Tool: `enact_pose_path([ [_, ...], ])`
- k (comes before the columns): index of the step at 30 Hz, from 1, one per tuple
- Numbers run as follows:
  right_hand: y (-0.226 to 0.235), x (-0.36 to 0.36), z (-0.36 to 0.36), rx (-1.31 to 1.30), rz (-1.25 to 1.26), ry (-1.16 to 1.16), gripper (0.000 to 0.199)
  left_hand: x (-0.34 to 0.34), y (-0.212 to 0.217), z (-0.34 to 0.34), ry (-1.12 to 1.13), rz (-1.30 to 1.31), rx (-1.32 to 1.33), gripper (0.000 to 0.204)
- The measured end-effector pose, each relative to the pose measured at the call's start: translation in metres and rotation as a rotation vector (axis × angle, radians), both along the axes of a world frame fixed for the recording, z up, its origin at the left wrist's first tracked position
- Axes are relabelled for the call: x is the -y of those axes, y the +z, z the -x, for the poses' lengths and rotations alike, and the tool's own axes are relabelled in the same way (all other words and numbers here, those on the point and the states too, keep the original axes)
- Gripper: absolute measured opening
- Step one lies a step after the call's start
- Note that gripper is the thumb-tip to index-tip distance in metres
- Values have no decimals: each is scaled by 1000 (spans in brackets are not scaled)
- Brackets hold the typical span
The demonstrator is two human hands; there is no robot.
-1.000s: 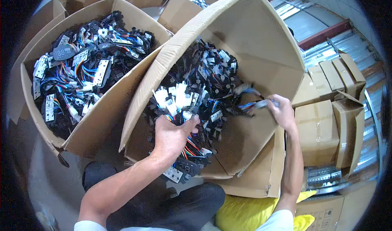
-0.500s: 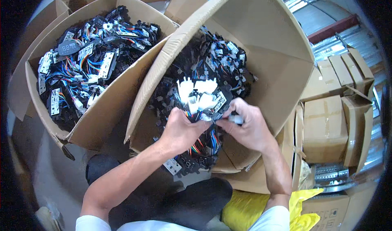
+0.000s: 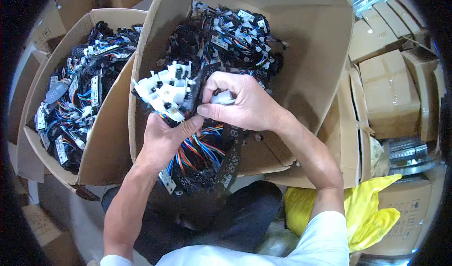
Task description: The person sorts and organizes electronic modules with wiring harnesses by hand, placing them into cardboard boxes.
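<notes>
My left hand is closed round the neck of a bundle of wired circuit boards. White plastic connectors fan out above its thumb, and red, orange and blue wires hang below with dark boards at their lower ends. Pressed against the bundle's right side, my right hand is closed with a small white connector in its curled fingers. Its thumb and index finger touch dark material at the bundle, whose exact shape is hidden. Both hands are above a large open cardboard box.
Inside that box lies a heap of similar wired boards. To the left, another cardboard box holds more of them. A yellow plastic bag lies at lower right, with closed cartons above it.
The view has shifted, and the boxes appear farther left and higher. Both hands have moved up and left in the picture with the bundle, whose connectors now tilt to the left.
</notes>
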State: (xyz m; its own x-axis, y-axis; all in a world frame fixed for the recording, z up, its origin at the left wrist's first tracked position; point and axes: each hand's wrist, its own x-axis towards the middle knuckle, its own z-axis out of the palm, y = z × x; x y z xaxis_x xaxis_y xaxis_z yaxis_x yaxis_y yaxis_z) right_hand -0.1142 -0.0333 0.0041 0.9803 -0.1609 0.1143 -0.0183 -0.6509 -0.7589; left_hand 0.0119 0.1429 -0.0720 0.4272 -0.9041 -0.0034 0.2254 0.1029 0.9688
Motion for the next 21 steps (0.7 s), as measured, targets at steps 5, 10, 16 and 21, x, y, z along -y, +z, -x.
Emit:
enact_pose_path([
  [5, -6, 23, 17, 18, -642, 95, 47, 4, 11, 0, 92, 145, -114, 19],
  [10, -56, 97, 50, 30, -413, -458, 34, -13, 24, -13, 307, 42, -30, 16],
  [16, -197, 111, 91, -480, 374, -73, 32, -6, 24, -1, 290, 19, 142, 15],
  [21, -247, 51, 66, -641, 693, 64, 41, -6, 20, -5, 294, 17, 119, 17],
])
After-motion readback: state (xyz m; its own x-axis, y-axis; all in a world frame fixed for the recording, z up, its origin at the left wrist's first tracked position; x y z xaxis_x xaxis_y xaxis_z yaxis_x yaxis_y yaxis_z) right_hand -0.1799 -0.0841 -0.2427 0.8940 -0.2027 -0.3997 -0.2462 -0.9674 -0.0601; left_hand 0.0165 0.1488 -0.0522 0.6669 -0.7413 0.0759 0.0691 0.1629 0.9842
